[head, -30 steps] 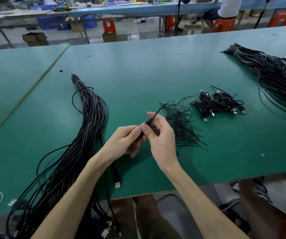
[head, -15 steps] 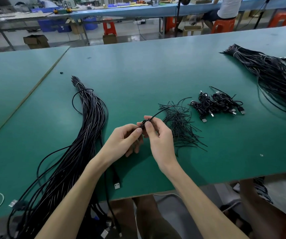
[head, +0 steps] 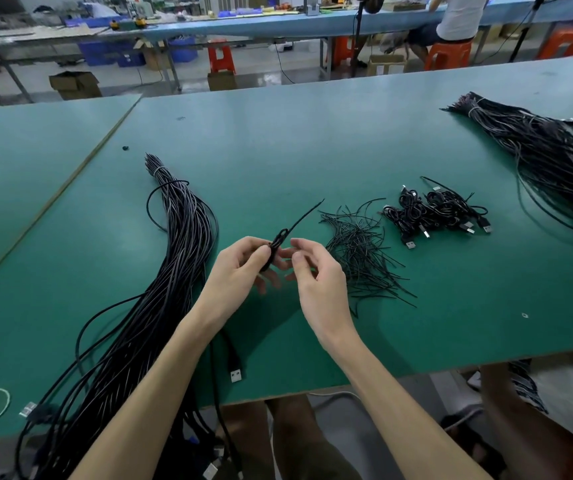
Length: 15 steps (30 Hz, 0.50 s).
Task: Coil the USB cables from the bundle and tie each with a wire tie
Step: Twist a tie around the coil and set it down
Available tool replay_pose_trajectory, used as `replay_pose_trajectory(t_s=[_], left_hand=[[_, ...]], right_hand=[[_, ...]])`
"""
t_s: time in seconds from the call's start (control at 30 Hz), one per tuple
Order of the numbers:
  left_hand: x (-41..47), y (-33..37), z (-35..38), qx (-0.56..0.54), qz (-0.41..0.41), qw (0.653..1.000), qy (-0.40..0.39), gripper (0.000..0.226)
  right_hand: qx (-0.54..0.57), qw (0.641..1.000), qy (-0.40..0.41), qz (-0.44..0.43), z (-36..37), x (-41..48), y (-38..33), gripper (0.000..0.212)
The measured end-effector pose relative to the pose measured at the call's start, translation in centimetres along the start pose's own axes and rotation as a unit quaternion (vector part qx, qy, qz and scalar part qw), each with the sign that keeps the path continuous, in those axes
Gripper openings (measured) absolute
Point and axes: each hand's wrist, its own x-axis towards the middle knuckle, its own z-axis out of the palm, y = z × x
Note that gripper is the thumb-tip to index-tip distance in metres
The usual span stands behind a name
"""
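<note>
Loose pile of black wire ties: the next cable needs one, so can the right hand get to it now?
Probably yes: the loose pile of black wire ties lies on the green table just beside the right hand, nothing between them.

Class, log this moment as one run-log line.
left hand: grips coiled cable | right hand: beside it, grip unclear | wire tie: end sticking out | stage: tying

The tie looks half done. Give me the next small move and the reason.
Probably the right hand should pinch the tie tail and twist it shut. The left hand grips the coil, the tie tail sticks out loose, and the right hand holds nothing.
</note>
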Motion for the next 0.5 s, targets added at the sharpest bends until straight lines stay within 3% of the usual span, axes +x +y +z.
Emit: replay_pose_trajectory(t_s=[0.13, 0.3, 0.5], left_hand=[[1.7, 1.2, -0.2, 0.017, -0.041, 0.998, 0.034, 0.018], [4.8, 4.0, 2.3, 0.164, -0.029, 0.98, 0.106, 0.02], [9.6, 7.6, 9.5, 0.195, -0.077, 0.977, -0.033, 0.024]], right_hand=[[-0.024, 1.0, -0.012, -0.002, 0.2, -0.1, -0.1, 0.024], [-0.011, 1.0, -0.027, 0.002, 0.3, -0.1, -0.2, 0.02], [-0.043, 0.996, -0.069, 0.027, -0.1, 0.0, 0.1, 0.013]])
